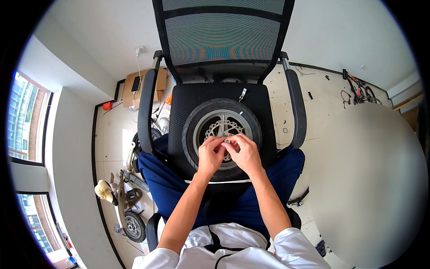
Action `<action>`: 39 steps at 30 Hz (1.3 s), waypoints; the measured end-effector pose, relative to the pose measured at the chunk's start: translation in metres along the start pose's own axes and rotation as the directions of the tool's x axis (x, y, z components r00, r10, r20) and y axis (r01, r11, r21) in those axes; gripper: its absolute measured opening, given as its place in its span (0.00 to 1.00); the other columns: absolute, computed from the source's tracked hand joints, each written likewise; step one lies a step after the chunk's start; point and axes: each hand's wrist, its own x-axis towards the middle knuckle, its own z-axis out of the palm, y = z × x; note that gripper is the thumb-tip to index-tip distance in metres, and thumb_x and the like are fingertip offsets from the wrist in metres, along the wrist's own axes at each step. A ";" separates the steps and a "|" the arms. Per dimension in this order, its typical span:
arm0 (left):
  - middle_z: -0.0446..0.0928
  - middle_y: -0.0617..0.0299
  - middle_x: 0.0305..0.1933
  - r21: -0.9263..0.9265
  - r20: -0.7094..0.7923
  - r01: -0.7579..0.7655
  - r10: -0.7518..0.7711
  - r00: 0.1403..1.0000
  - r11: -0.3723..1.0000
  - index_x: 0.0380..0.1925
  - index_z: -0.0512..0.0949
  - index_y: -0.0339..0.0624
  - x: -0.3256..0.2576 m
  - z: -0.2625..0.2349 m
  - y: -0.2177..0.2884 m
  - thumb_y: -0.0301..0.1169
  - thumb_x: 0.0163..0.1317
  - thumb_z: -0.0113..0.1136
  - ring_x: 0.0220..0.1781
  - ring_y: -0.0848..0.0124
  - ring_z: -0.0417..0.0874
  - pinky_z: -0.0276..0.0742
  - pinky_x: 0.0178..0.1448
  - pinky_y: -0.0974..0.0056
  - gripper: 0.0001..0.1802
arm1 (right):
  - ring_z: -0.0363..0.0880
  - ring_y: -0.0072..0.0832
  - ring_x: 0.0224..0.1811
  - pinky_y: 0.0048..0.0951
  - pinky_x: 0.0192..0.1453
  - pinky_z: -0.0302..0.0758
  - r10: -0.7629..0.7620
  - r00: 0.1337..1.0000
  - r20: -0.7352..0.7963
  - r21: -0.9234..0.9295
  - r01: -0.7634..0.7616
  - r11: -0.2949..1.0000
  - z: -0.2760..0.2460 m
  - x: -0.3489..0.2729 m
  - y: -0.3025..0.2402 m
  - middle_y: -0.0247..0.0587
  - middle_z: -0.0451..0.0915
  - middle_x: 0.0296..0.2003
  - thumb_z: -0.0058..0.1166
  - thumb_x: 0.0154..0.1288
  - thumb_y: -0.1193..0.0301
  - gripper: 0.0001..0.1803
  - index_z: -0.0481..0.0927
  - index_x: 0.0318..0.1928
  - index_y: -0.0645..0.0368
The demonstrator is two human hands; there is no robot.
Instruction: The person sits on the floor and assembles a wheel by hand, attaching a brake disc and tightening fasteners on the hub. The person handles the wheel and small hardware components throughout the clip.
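Note:
A small wheel [191, 130] with a black tyre and a grey spoked rim lies flat on the seat of an office chair [179, 98]. A silver brake disc [233, 126] with a scalloped edge shows on its upper face. Above the wheel's middle, a small round metal piece [227, 141] with a dark centre sits between the fingertips of both hands. My left hand [211, 155] pinches at its left side, and my right hand [243, 153] grips it from the right. The hands cover the lower part of the hub and disc.
A silver tool-like piece [242, 95] lies at the seat's upper edge. Armrests [299, 107] rise on both sides. Scooter parts [127, 197] lie on the floor at left, near a cardboard box [130, 85]. A blurred pale shape [371, 184] fills the right side.

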 end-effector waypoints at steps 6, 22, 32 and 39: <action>0.83 0.53 0.36 0.014 -0.014 -0.018 0.018 1.000 1.000 0.43 0.87 0.35 0.001 0.000 0.000 0.17 0.59 0.62 0.31 0.65 0.86 0.82 0.37 0.66 0.13 | 0.82 0.30 0.24 0.31 0.28 0.78 -0.014 0.997 -0.078 -0.082 0.008 0.997 0.007 -0.004 -0.006 0.41 0.79 0.29 0.72 0.60 0.70 0.13 0.79 0.33 0.63; 0.83 0.54 0.35 0.009 0.016 0.017 -0.017 1.000 1.000 0.42 0.88 0.37 0.001 0.001 0.000 0.20 0.59 0.67 0.32 0.66 0.85 0.82 0.38 0.66 0.11 | 0.75 0.41 0.16 0.37 0.23 0.70 0.011 0.998 0.061 -0.035 -0.009 0.999 -0.001 -0.038 0.001 0.47 0.76 0.17 0.68 0.61 0.66 0.20 0.74 0.19 0.62; 0.81 0.52 0.32 0.048 0.005 -0.018 0.018 1.000 0.999 0.42 0.85 0.35 0.004 -0.005 0.001 0.20 0.57 0.67 0.30 0.62 0.84 0.80 0.36 0.62 0.11 | 0.81 0.32 0.23 0.32 0.29 0.76 0.123 0.983 0.140 0.119 -0.140 0.983 -0.009 -0.007 -0.006 0.40 0.83 0.24 0.65 0.65 0.68 0.22 0.78 0.58 0.58; 0.79 0.52 0.35 0.013 -0.010 -0.148 0.148 0.989 0.989 0.48 0.85 0.41 -0.009 -0.016 -0.001 0.26 0.59 0.66 0.34 0.57 0.81 0.79 0.39 0.57 0.16 | 0.77 0.21 0.21 0.28 0.29 0.75 0.136 0.975 0.178 0.131 -0.160 0.978 0.008 -0.039 0.007 0.39 0.81 0.20 0.66 0.63 0.70 0.10 0.81 0.31 0.64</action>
